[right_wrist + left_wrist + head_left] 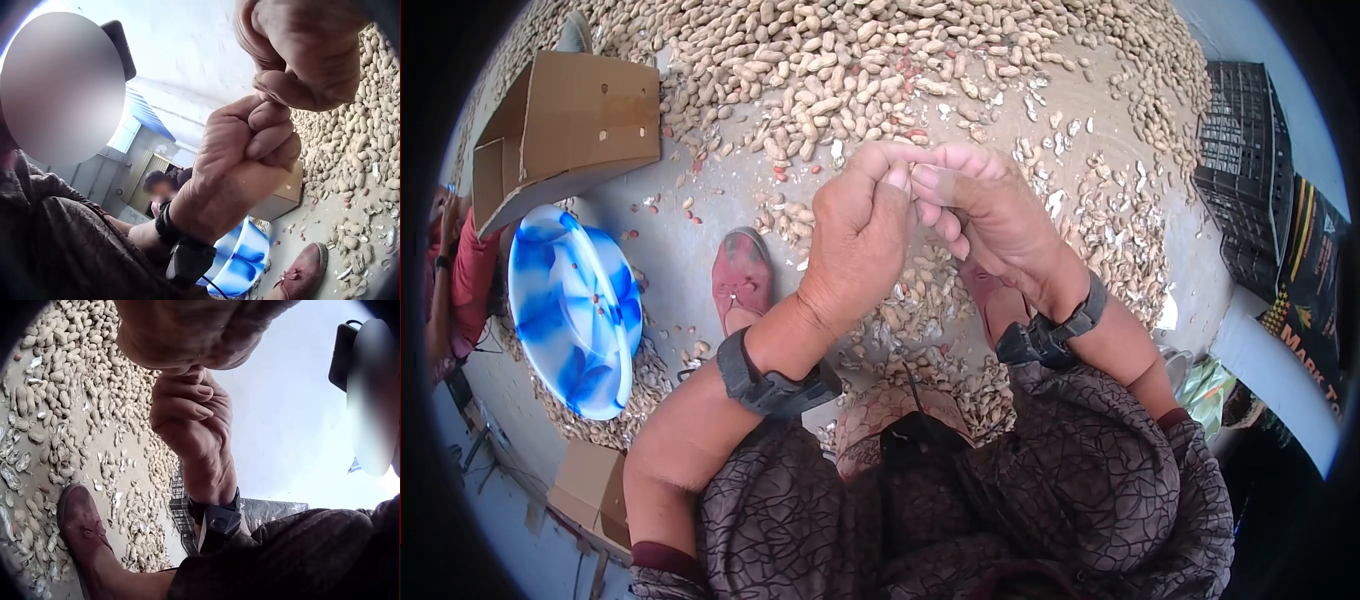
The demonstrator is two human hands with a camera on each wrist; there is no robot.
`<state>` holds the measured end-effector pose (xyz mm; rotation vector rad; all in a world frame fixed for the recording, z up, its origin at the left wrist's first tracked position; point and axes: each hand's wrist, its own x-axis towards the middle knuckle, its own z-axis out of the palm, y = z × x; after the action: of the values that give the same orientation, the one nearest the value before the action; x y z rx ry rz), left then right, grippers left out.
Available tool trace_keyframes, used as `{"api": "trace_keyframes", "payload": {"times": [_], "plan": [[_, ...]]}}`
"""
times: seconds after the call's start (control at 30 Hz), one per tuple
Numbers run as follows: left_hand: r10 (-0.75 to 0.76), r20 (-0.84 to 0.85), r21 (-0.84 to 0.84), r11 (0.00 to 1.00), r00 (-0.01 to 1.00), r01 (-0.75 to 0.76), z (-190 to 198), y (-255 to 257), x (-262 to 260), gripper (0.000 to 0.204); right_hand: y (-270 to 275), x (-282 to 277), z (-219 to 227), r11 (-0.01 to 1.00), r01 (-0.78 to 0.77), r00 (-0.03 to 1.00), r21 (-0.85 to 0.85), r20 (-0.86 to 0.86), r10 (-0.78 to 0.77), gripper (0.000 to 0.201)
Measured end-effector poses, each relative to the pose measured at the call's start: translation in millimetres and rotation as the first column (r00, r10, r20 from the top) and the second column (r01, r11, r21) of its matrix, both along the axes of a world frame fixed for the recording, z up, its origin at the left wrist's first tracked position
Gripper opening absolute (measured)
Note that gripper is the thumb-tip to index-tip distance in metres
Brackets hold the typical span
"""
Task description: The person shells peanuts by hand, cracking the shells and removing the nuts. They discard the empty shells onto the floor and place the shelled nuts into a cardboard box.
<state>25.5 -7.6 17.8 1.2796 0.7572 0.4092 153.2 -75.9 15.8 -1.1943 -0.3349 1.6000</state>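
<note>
My left hand (862, 215) and right hand (995, 210) meet in front of me, thumbs and fingertips pressed together. Between the thumb tips a sliver of a peanut (913, 169) shows; the fingers cover most of it. Both hands pinch it. From the left wrist, the right hand (190, 419) appears with curled fingers, below the left hand (187, 331). In the right wrist view the left hand (234, 153) has its fingers folded in, touching the right hand (306, 56). Beneath the hands lie unshelled peanuts (830, 90) and empty shells (1115, 200).
A blue and white basin (625, 350) stands at the left, near an open cardboard box (595, 110). Black crates (1245, 150) and a printed black sack (1310, 290) are at the right. My red shoes (741, 270) flank scattered shells. Another person (470, 290) sits at far left.
</note>
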Motion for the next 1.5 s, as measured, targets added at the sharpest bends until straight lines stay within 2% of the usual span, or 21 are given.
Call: {"api": "trace_keyframes", "payload": {"times": [0.13, 0.2, 0.23, 0.3, 0.37, 0.6, 0.67, 0.8, 0.83, 0.87, 0.9, 0.93, 1.0, 1.13, 1.2, 1.23, 1.3, 1.33, 1.4, 1.47, 1.5], "plan": [[0.060, 0.014, -0.088, 0.994, 0.998, -0.058, 1, -5, 1, 0.021, -2, -4, 5, 0.999, 0.033, 0.995, -0.035, 0.092, -0.030, 0.018], [0.079, 0.050, -0.319, 0.946, 0.996, -0.059, 4, -5, -1, 0.022, -4, -6, 6, 0.998, 0.047, 0.995, -0.039, 0.094, -0.044, 0.017], [0.080, 0.052, -0.315, 0.947, 0.995, -0.059, 3, -5, -2, 0.022, -5, -7, 3, 0.997, 0.066, 0.996, -0.031, 0.067, -0.064, 0.017], [0.107, 0.114, -0.481, 0.876, 0.988, -0.040, 1, -2, -4, 0.022, -6, -9, 3, 0.996, 0.084, 0.996, -0.019, 0.042, -0.084, 0.017], [0.124, 0.128, -0.516, 0.856, 0.984, -0.041, 3, 0, -2, 0.023, -5, -13, 4, 0.986, 0.167, 0.986, -0.008, 0.029, -0.167, 0.016], [0.077, 0.071, -0.595, 0.804, 0.994, -0.020, -6, 2, -4, 0.022, -7, -12, -2, 0.986, 0.165, 0.981, 0.028, 0.097, -0.167, 0.015], [0.054, 0.052, -0.580, 0.814, 0.997, -0.014, -9, 2, -5, 0.021, -7, -16, 3, 0.991, 0.105, 0.925, 0.083, 0.359, -0.128, 0.016], [0.018, -0.026, -0.551, 0.834, 1.000, -0.029, -16, 3, -8, 0.023, -9, -22, -7, 0.991, 0.049, 0.830, 0.122, 0.547, -0.109, 0.012], [0.017, -0.021, -0.549, 0.835, 1.000, -0.026, -16, 4, -8, 0.023, -9, -21, -10, 0.967, -0.112, 0.607, 0.230, 0.786, -0.117, 0.009], [0.014, -0.071, -0.537, 0.842, 0.997, -0.050, -16, 4, -9, 0.026, -9, -20, -12, 0.915, -0.296, 0.320, 0.273, 0.931, -0.174, 0.008], [0.012, -0.121, -0.524, 0.848, 0.993, -0.074, -16, 4, -9, 0.028, -8, -19, -14, 0.886, -0.350, 0.259, 0.303, 0.941, -0.220, 0.012], [0.010, -0.116, -0.524, 0.849, 0.993, -0.070, -16, 5, -9, 0.028, -8, -19, -13, 0.886, -0.350, 0.254, 0.303, 0.941, -0.221, 0.012], [0.035, -0.287, -0.530, 0.827, 0.957, -0.189, -17, 6, -10, 0.031, -8, -19, -10, 0.832, -0.526, 0.054, 0.178, 0.983, -0.176, 0.016], [0.026, -0.276, -0.465, 0.871, 0.961, -0.157, -16, 7, -12, 0.033, -9, -22, -14, 0.814, -0.554, 0.064, 0.176, 0.983, -0.170, 0.021], [-0.111, -0.275, -0.419, 0.908, 0.955, -0.015, -19, 10, -16, 0.033, -10, -21, -18, 0.847, -0.504, 0.120, 0.171, 0.985, -0.127, 0.015], [-0.111, -0.275, -0.419, 0.908, 0.955, -0.015, -25, 12, -19, 0.033, -11, -21, -19, 0.847, -0.504, 0.120, 0.170, 0.985, -0.126, 0.015], [-0.212, -0.024, -0.539, 0.826, 0.977, 0.166, -35, 15, -25, 0.029, -15, -17, -20, 0.896, -0.398, 0.408, 0.196, 0.913, -0.019, 0.011], [-0.212, -0.025, -0.539, 0.826, 0.977, 0.165, -34, 14, -26, 0.029, -17, -13, -20, 0.896, -0.398, 0.408, 0.196, 0.913, -0.018, 0.011], [-0.252, -0.161, -0.520, 0.844, 0.954, 0.134, -31, 14, -27, 0.026, -21, 1, -21, 0.983, -0.185, 0.646, 0.002, 0.754, 0.120, 0.008], [-0.241, -0.170, -0.542, 0.832, 0.955, 0.114, -32, 18, -32, 0.026, -25, 24, -27, 0.982, -0.136, 0.638, -0.131, 0.746, 0.188, 0.009], [-0.233, -0.177, -0.562, 0.821, 0.956, 0.096, -33, 19, -33, 0.026, -27, 40, -36, 0.947, -0.197, 0.502, -0.253, 0.804, 0.320, 0.009]]}}
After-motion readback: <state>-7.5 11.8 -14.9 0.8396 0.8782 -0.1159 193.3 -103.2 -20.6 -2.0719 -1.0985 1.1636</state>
